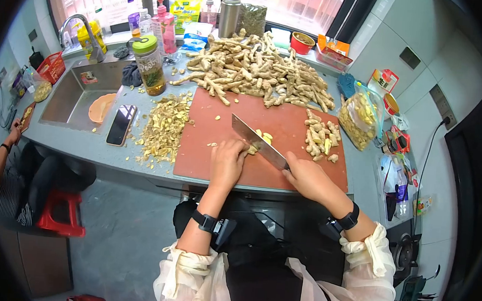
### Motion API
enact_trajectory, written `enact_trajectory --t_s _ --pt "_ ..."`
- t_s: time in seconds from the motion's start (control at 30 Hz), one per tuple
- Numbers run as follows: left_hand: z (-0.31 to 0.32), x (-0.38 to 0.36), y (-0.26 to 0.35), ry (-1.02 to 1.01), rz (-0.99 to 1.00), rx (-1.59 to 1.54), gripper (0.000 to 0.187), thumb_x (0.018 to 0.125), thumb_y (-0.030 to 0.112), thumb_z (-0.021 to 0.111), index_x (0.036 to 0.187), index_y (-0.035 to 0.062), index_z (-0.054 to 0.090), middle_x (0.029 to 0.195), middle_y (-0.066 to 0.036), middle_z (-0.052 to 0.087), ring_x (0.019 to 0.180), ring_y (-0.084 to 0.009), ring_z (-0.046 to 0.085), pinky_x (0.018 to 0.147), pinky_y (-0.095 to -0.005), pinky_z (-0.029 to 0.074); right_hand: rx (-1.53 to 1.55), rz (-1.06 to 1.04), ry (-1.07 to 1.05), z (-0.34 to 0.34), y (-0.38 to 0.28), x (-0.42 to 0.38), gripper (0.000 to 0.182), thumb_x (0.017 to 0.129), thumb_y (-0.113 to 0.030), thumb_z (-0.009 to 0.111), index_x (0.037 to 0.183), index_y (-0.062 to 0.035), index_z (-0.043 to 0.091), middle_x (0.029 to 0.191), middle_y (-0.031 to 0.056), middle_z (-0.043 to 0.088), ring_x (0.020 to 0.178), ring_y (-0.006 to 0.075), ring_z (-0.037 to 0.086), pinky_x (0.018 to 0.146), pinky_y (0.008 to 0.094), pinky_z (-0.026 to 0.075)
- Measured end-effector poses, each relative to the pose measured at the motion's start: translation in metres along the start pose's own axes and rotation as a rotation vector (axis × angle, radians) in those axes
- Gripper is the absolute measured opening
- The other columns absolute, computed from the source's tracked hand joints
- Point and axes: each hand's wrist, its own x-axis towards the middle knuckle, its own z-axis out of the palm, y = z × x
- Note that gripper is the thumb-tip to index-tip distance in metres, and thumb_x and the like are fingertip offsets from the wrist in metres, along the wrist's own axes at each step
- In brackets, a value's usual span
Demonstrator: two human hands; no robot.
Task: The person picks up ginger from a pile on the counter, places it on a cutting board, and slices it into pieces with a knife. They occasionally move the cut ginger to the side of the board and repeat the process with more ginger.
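Note:
My right hand [305, 177] is closed round the handle of a cleaver [260, 143], whose broad blade slants up to the left over a reddish-brown cutting board [206, 165]. Left of the blade, my left hand [229, 160] has its fingers curled on a piece of ginger [251, 150], mostly hidden by the fingers and blade. Pale yellow ginger slices [265, 136] lie just behind the blade. Several ginger pieces [321, 135] are gathered on the board's right side. A big heap of whole ginger roots [258, 65] covers the counter behind the board.
Ginger trimmings [164, 124] spread left of the board, beside a phone [121, 125]. A jar with a green lid [149, 68] stands near the sink [65, 104]. A bag of ginger slices [359, 119] sits at the right. Another person [13, 168] sits at far left.

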Motion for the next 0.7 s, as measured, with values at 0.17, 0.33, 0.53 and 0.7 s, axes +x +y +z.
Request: enact_trajectory --t_s 0.17,0.33,0.53,0.7 --pt "-0.001 0.000 0.003 -0.025 0.007 -0.003 0.013 0.083 0.009 0.074 0.096 0.0105 0.071 0.098 -0.005 0.069 0.096 -0.0293 0.062 0.085 -0.0420 0.044 -0.011 -0.035 0.069 0.016 -0.007 0.030 0.021 0.098 -0.017 0.053 0.109 0.0008 0.047 0.086 0.0255 0.070 0.085 0.0468 0.068 0.074 0.0573 0.053" --pt "0.000 -0.001 0.002 -0.037 0.004 0.049 0.010 0.085 0.012 0.073 0.095 0.0108 0.071 0.093 -0.005 0.067 0.095 -0.0278 0.061 0.084 -0.0410 0.043 -0.036 -0.087 0.091 0.028 -0.019 0.063 0.024 0.098 -0.015 0.047 0.115 0.0016 0.050 0.088 0.0264 0.071 0.086 0.0456 0.070 0.074 0.0575 0.054" --pt "-0.002 0.000 0.002 -0.038 -0.008 0.050 0.010 0.086 0.012 0.074 0.095 0.0102 0.071 0.094 -0.006 0.068 0.095 -0.0283 0.062 0.084 -0.0405 0.044 -0.004 -0.045 0.057 0.027 -0.008 0.036 0.027 0.098 -0.020 0.059 0.110 0.0007 0.047 0.089 0.0255 0.070 0.085 0.0464 0.068 0.076 0.0562 0.053" --pt "-0.003 -0.002 0.001 -0.018 -0.008 0.045 0.010 0.086 0.014 0.073 0.095 0.0101 0.071 0.094 -0.006 0.068 0.095 -0.0290 0.062 0.085 -0.0409 0.044 0.076 -0.010 0.031 0.011 0.014 -0.007 0.023 0.098 -0.018 0.056 0.109 0.0008 0.047 0.092 0.0269 0.069 0.091 0.0479 0.067 0.078 0.0559 0.052"
